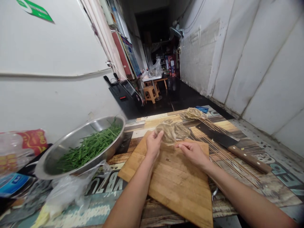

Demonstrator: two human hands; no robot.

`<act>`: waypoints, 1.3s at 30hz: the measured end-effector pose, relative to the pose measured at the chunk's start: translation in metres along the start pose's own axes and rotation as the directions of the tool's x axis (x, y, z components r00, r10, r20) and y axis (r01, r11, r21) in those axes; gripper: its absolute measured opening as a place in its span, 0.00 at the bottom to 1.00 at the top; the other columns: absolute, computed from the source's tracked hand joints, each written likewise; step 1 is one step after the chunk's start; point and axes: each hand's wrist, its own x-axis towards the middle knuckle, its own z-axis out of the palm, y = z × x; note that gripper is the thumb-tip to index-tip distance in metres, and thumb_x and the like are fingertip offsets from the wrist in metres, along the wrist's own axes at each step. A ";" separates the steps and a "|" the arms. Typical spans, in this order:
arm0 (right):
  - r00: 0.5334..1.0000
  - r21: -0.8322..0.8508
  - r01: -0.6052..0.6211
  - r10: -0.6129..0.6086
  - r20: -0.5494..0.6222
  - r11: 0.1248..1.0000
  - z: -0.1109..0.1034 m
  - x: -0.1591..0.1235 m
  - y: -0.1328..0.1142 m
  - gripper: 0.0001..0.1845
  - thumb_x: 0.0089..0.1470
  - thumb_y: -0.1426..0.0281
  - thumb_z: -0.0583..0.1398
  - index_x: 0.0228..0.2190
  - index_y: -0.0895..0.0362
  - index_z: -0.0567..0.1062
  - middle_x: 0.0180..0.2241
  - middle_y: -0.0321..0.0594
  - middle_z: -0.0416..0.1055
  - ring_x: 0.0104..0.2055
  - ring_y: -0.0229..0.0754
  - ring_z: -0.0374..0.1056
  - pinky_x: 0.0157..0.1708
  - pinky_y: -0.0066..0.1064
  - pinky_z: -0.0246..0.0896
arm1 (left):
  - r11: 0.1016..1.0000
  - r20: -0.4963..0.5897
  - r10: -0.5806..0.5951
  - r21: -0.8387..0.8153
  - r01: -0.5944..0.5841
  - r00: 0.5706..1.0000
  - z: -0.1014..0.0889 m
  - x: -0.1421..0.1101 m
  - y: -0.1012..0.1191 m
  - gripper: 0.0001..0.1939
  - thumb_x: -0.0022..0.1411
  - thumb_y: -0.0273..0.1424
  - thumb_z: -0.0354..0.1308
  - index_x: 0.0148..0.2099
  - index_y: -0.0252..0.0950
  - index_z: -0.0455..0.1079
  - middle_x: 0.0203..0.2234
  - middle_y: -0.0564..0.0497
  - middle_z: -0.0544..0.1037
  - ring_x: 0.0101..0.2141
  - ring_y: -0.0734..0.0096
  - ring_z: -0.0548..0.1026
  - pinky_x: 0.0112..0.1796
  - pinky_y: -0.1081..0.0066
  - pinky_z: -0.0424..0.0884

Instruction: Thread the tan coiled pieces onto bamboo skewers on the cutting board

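both hands work over the pale wooden cutting board [174, 180], which sits askew on the patterned table [273, 186]. the left hand [154, 144] pinches the edge of a thin tan, ribbed sheet of what looks like bean curd skin [169, 131], lifting it off the board's far end – the right hand [193, 152] lies half curled just beside it, fingertips toward the sheet. a wood-handled cleaver [234, 147] and thin bamboo skewers [223, 152] lie within right reach – a steel bowl of green chives [83, 147] sits to the left.

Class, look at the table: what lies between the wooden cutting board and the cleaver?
In the head view, thin bamboo skewers lie between cutting board and cleaver.
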 end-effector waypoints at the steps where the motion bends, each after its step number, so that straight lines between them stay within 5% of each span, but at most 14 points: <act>1: 0.997 -0.100 0.079 -0.081 -0.016 0.992 0.000 0.000 0.002 0.14 0.54 0.64 0.54 0.28 0.57 0.77 0.24 0.37 0.72 0.28 0.39 0.66 0.29 0.29 0.61 | 0.999 -0.016 -0.028 -0.026 0.027 0.999 -0.001 0.001 0.001 0.15 0.47 0.37 0.65 0.36 0.34 0.71 0.31 0.52 0.77 0.31 0.76 0.72 0.33 0.77 0.66; 6: 0.990 -0.171 0.141 -0.136 0.039 0.975 -0.002 0.001 0.009 0.15 0.56 0.64 0.53 0.34 0.57 0.78 0.37 0.42 0.77 0.38 0.45 0.71 0.40 0.36 0.64 | 0.972 -0.049 -0.157 -0.187 0.145 0.986 -0.005 0.005 0.008 0.16 0.44 0.34 0.67 0.35 0.34 0.71 0.29 0.53 0.76 0.29 0.78 0.72 0.32 0.77 0.66; 15: 0.982 -0.218 0.178 -0.159 0.099 0.960 -0.015 0.006 0.002 0.16 0.54 0.63 0.52 0.30 0.56 0.78 0.29 0.39 0.75 0.31 0.42 0.68 0.33 0.30 0.62 | 0.886 0.052 -0.319 -0.339 0.317 0.946 -0.014 0.009 0.011 0.09 0.45 0.27 0.66 0.32 0.34 0.71 0.26 0.54 0.76 0.27 0.79 0.73 0.33 0.77 0.69; 22: 0.980 -0.005 -0.039 0.039 0.197 0.999 -0.024 0.008 0.003 0.22 0.52 0.55 0.54 0.33 0.62 0.76 0.14 0.27 0.50 0.16 0.30 0.45 0.17 0.23 0.39 | 0.862 0.155 -0.350 -0.333 0.383 0.924 -0.018 0.011 0.015 0.08 0.47 0.26 0.64 0.33 0.34 0.72 0.29 0.53 0.78 0.30 0.77 0.75 0.35 0.76 0.70; 29: 0.948 0.126 -0.189 0.147 0.283 0.974 -0.026 0.007 0.005 0.24 0.50 0.52 0.56 0.34 0.61 0.74 0.13 0.24 0.46 0.14 0.28 0.39 0.14 0.22 0.34 | 0.910 0.172 -0.321 -0.217 0.354 0.931 -0.020 0.009 0.016 0.09 0.45 0.27 0.66 0.31 0.32 0.71 0.26 0.52 0.77 0.27 0.77 0.73 0.32 0.76 0.69; 34: 0.971 -0.126 0.076 -0.045 0.234 0.989 -0.026 0.008 0.008 0.20 0.55 0.57 0.53 0.33 0.60 0.77 0.15 0.31 0.60 0.17 0.32 0.54 0.18 0.23 0.48 | 0.898 0.124 -0.354 -0.231 0.374 0.927 -0.017 0.009 0.017 0.06 0.47 0.23 0.64 0.30 0.31 0.71 0.24 0.52 0.76 0.25 0.78 0.73 0.32 0.78 0.69; 39: 0.950 -0.394 0.309 -0.265 0.164 0.865 -0.023 0.006 0.013 0.17 0.58 0.65 0.51 0.37 0.56 0.78 0.35 0.43 0.76 0.34 0.42 0.70 0.36 0.31 0.62 | 0.780 0.064 -0.514 -0.381 0.497 0.855 -0.006 0.009 0.019 0.06 0.58 0.22 0.52 0.32 0.29 0.71 0.24 0.50 0.77 0.25 0.75 0.74 0.35 0.73 0.72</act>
